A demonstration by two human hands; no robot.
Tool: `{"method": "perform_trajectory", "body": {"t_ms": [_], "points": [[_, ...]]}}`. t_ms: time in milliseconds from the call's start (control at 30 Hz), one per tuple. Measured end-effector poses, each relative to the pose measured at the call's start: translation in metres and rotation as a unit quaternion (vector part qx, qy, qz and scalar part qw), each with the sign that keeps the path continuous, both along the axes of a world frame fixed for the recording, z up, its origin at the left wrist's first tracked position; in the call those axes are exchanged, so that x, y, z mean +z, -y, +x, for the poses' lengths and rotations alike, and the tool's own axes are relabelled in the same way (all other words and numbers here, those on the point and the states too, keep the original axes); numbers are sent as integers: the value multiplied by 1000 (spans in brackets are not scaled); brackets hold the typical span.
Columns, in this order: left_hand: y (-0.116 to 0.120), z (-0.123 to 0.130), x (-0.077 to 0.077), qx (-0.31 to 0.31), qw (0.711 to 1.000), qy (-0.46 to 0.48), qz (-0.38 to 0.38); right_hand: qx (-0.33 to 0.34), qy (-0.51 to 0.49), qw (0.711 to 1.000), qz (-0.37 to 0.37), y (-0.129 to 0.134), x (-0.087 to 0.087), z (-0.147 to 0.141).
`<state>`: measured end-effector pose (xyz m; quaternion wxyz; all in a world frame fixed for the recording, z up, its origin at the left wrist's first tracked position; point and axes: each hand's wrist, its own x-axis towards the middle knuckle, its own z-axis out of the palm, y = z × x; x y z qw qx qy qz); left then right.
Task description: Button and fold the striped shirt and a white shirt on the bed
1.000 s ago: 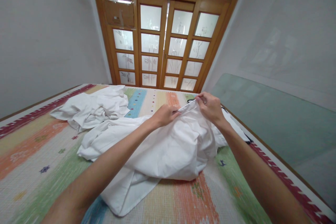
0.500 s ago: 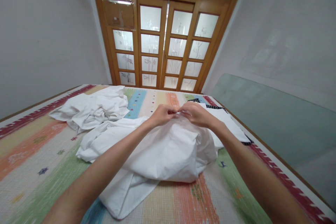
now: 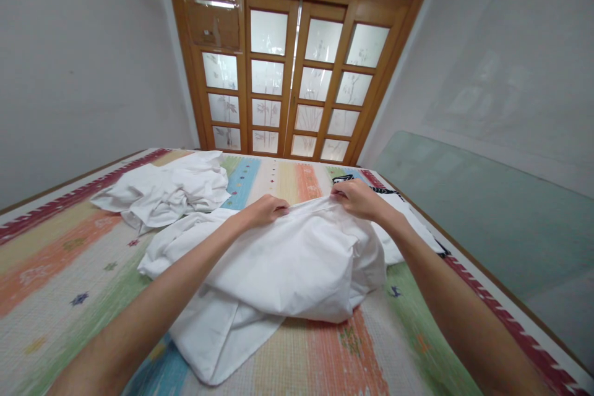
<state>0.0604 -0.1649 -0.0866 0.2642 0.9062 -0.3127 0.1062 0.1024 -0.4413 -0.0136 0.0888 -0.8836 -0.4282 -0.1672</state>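
A large white cloth [image 3: 297, 266] lies bunched in front of me, its upper edge lifted and pulled taut between my hands. My left hand [image 3: 266, 210] is closed on that edge near the middle. Farther right, my right hand [image 3: 355, 197] pinches the same edge, with its fingers closed. The cloth's lower corner spreads flat toward me, and its left part lies in loose folds partly behind my left forearm.
A crumpled white cloth [image 3: 171, 189] lies at the back left. White fabric with black patterned trim [image 3: 406, 226] lies flat at the right. Beneath is a striped multicoloured cover [image 3: 69, 260]. Walls flank both sides, and wooden glazed doors [image 3: 290, 74] stand beyond.
My hands, close together before, have moved apart: the left one leftward, the right one slightly rightward. The cloth's upper edge is now stretched between them.
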Motion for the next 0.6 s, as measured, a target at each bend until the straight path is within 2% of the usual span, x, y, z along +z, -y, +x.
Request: {"method": "perform_trajectory", "body": {"t_ms": [200, 300, 500, 600], "points": [[-40, -12, -1, 57, 995, -77, -16, -10, 4, 1000, 8, 9, -3, 10], [-54, -16, -1, 67, 990, -125, -14, -17, 3, 1000, 12, 9, -6, 13], [-61, -13, -10, 30, 977, -204, 61, -5, 5, 1000, 23, 4, -4, 10], [-61, -10, -13, -3, 969, -242, 57, 4, 16, 999, 40, 5, -1, 8]]}}
